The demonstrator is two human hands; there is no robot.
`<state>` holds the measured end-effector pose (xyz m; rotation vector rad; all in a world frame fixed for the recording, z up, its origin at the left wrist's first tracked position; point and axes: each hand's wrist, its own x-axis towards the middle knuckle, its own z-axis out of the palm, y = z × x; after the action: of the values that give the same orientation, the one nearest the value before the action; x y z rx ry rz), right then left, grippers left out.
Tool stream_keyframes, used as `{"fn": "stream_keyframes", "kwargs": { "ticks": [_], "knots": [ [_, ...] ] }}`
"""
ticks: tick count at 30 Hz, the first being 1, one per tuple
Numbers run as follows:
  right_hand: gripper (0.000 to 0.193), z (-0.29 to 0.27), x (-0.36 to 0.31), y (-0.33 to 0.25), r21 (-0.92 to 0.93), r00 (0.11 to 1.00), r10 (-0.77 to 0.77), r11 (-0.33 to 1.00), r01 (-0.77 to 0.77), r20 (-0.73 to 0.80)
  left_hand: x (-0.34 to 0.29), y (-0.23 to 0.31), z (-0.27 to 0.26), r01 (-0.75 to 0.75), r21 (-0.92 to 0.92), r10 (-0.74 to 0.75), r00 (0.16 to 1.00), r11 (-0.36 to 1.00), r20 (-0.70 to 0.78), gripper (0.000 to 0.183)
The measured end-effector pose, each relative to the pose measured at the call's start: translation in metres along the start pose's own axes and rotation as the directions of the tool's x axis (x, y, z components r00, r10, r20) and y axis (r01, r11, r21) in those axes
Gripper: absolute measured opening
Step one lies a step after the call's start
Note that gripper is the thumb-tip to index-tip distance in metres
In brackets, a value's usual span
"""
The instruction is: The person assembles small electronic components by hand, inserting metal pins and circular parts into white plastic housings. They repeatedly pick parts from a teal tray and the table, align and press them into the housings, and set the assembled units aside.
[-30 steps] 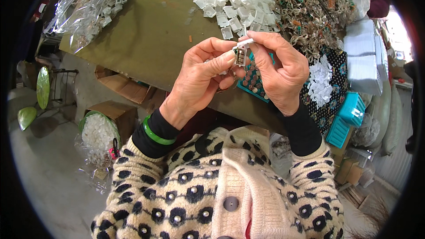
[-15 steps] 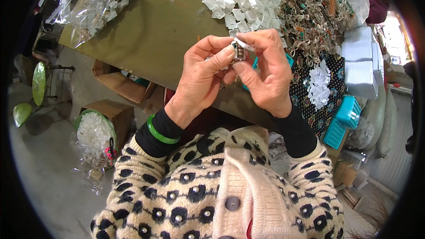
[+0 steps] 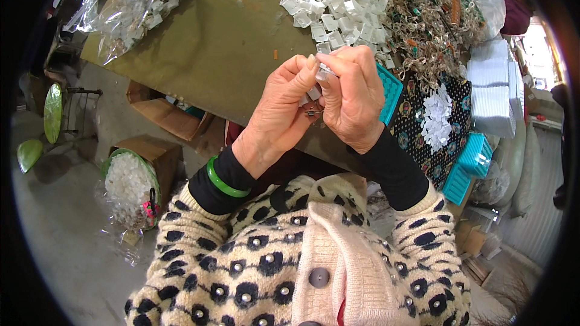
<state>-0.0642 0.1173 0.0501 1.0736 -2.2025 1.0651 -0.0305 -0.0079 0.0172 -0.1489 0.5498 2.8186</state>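
My left hand [image 3: 279,108] and my right hand [image 3: 355,93] meet over the front of the table. Between their closed fingertips is a small white plastic case [image 3: 325,71], partly hidden by the fingers. A small part with dark metal wires [image 3: 313,111] pokes out under the left fingers; its exact kind is hidden. Just beyond the hands lies a heap of white plastic cases [image 3: 338,6]. To its right is a tangled pile of small wired circuit parts [image 3: 426,30]. A teal plastic basket [image 3: 389,93] stands close beside my right hand.
White flat pieces [image 3: 437,118] lie on a dark patterned cloth [image 3: 417,87] at the right, near stacked white trays [image 3: 489,81] and teal baskets [image 3: 468,160]. A clear bag of parts [image 3: 136,3] sits far left. Below stands a tub of white pieces [image 3: 128,187] beside cardboard boxes.
My right hand has shifted left and its fingers have closed over the white case. The dark component visible in it earlier is now covered. More of the teal basket shows.
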Motion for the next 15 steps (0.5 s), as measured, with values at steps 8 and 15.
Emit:
{"fn": "stream_keyframes", "kwargs": {
  "ticks": [8, 15],
  "knots": [
    [0.04, -0.056, -0.029, 0.003, -0.032, 0.996, 0.02, 0.999, -0.017, 0.082, 0.007, 0.016, 0.004, -0.192, 0.201, 0.173, 0.979, 0.96, 0.111, 0.013],
    [0.01, -0.151, -0.087, 0.038, -0.387, 0.918, 0.36, 0.832, -0.397, -0.169, 0.011, 0.012, -0.008, -0.304, 0.3, 0.243, 0.944, 0.904, 0.223, 0.018]
  ]
}}
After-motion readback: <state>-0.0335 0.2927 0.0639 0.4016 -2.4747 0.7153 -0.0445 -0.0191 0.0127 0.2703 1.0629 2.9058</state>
